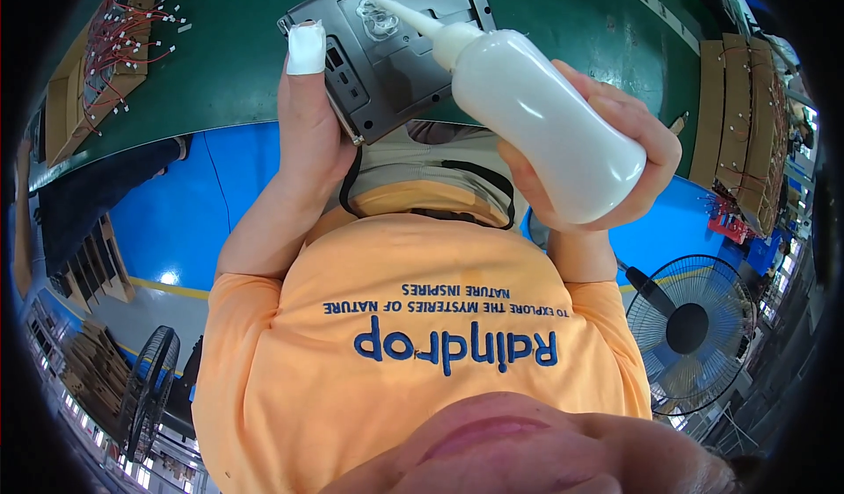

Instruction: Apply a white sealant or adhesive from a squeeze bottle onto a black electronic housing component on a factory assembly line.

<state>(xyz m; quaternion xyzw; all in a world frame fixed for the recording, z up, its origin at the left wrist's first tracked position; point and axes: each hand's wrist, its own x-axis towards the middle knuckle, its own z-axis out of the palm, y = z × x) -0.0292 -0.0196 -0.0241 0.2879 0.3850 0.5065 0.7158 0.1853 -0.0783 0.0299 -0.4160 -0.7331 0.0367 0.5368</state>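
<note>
My left hand (pixel 312 125) is closed on the left edge of a dark grey plastic housing (pixel 413 68), tilted over the table edge. White tape wraps the tip of that thumb, which rests against the housing's side beside its port cutouts. My right hand (pixel 646 138) wraps round a white squeeze bottle (pixel 541 112), tipped with its long thin nozzle (pixel 409 15) pointing left and away from me. The nozzle's tip is at a clear, glossy smear (pixel 378 21) on the housing's flat face; whether it touches the surface I cannot tell.
A green tabletop (pixel 220 37) spreads beyond my hands. Cardboard boxes (pixel 66 107) with red wires and white connectors (pixel 123 50) stand at the left; more cardboard boxes (pixel 734 107) are at the right. Behind are a black fan (pixel 686 327) on the right and another fan (pixel 151 388) on the left.
</note>
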